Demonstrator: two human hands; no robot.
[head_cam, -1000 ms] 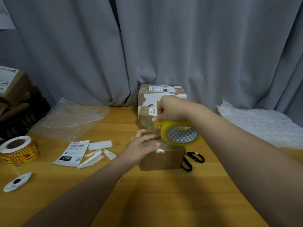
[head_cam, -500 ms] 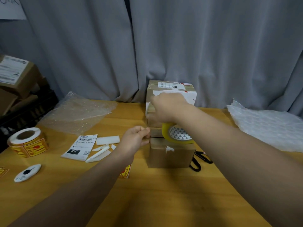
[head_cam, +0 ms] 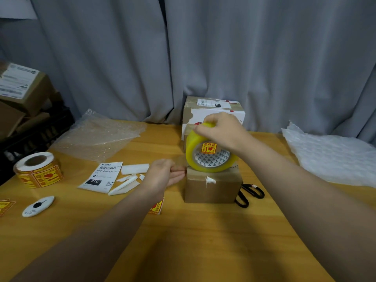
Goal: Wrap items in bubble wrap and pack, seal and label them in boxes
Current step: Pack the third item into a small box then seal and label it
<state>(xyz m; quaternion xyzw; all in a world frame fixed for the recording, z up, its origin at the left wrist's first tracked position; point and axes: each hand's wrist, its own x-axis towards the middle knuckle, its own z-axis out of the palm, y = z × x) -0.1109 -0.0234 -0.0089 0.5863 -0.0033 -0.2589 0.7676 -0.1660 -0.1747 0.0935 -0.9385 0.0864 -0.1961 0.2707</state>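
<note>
On the table (head_cam: 193,241), nearest, a red-and-yellow sticker (head_cam: 156,207) is half hidden under the left forearm. Just beyond it, the left hand (head_cam: 162,176) is curled. The free end of the tape (head_cam: 181,162) appears to be pinched in its fingers at the upper left edge of the small box (head_cam: 211,188). The box is set directly right of that hand and beneath the right hand (head_cam: 221,129). The tape roll (head_cam: 192,151) is gripped from above by the right hand, its rim rested on the box top.

The seal is judged barely begun. For a clean strip, the end should be held pinned while the roll is drawn rightward across the flaps, low and taut, so that wrinkles are avoided. Scissors (head_cam: 250,194), lying right of the box below the right forearm, are within reach for the cut. Behind the right hand, other boxes (head_cam: 213,110) are stacked.
</note>
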